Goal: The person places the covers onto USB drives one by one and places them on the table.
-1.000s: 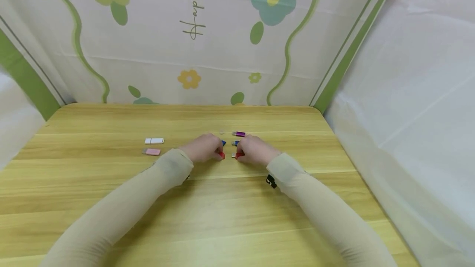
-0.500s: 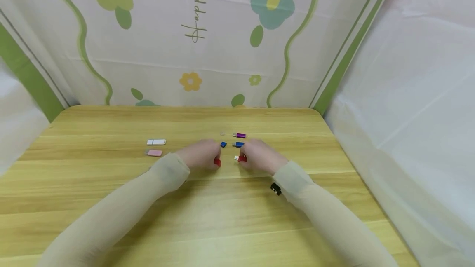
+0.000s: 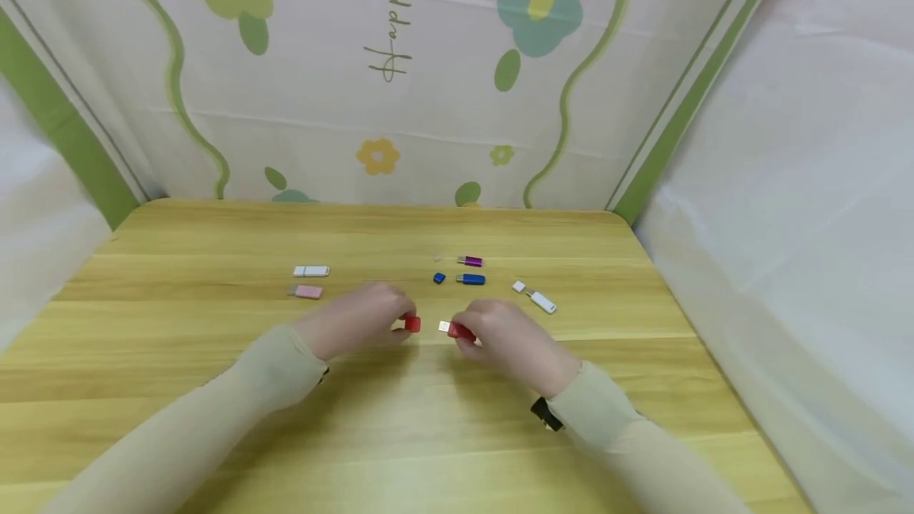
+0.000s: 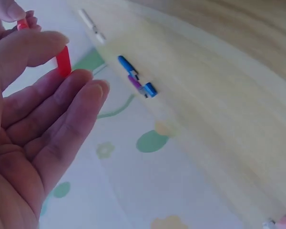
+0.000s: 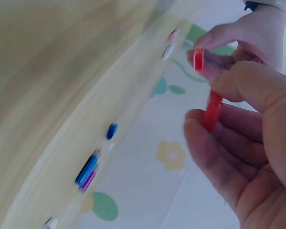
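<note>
My left hand (image 3: 364, 322) pinches a small red cap (image 3: 412, 324) between thumb and fingers. Facing it across a narrow gap, a red USB flash drive (image 3: 464, 332) sits in the pinch of my right hand (image 3: 517, 343), its bare metal plug pointing left at the cap. In the right wrist view the cap's hollow end (image 5: 199, 60) shows, and both red pieces are held up off the table. Just beyond the hands lie a blue USB flash drive (image 3: 471, 279) and its separate blue cap (image 3: 439, 278).
Behind the blue drive lies a purple flash drive (image 3: 471, 261) with a tiny pale piece (image 3: 437, 258) beside it. To the right are a white drive (image 3: 543, 302) and white cap (image 3: 519, 286). A white drive (image 3: 311, 270) and a pink one (image 3: 307, 292) lie left. A printed cloth (image 3: 443, 117) hangs behind the table.
Both hands have drawn back toward the body, lifting the red cap and red flash drive away from the row. The blue drive and cap, and the white pair at right, are now uncovered.
</note>
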`<state>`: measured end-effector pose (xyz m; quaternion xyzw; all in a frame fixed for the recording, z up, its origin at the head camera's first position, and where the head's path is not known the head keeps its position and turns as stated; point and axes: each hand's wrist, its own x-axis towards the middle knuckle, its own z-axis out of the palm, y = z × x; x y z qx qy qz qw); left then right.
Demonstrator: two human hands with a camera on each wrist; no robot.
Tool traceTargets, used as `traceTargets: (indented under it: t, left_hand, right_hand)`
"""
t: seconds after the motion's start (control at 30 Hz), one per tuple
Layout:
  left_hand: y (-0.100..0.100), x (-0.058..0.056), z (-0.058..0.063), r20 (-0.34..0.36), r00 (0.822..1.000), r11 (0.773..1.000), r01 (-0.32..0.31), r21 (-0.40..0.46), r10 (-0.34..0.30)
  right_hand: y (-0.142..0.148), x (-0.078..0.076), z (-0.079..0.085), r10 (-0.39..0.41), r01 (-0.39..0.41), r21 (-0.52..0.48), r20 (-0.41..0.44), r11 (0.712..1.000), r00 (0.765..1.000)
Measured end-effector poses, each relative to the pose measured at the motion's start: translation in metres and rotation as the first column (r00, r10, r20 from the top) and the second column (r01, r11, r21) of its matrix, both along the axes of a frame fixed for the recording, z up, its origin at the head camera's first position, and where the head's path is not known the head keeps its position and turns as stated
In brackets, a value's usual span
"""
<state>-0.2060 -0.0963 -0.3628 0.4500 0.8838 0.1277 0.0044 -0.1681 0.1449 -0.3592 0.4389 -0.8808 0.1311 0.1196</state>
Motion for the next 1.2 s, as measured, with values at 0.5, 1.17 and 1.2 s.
traceTargets:
  t: [0.5, 1.17, 1.2]
  left_hand:
    - [-0.009, 0.054, 0.016, -0.431, 0.902, 0.985, 0.102, 0.141, -0.032]
    - [-0.014, 0.081, 0.019, -0.505, 0.862, 0.974, 0.092, 0.209, 0.027]
    - [-0.015, 0.082, 0.019, -0.508, 0.861, 0.972, 0.091, 0.215, 0.032]
  right_hand:
    - [-0.017, 0.032, 0.001, 0.086, -0.112, -0.094, -0.246, 0.989, 0.965]
    - [-0.025, 0.049, 0.011, 0.042, -0.077, -0.153, -0.218, 0.985, 0.975]
    - [-0.025, 0.049, 0.011, 0.037, -0.073, -0.157, -0.22, 0.985, 0.975]
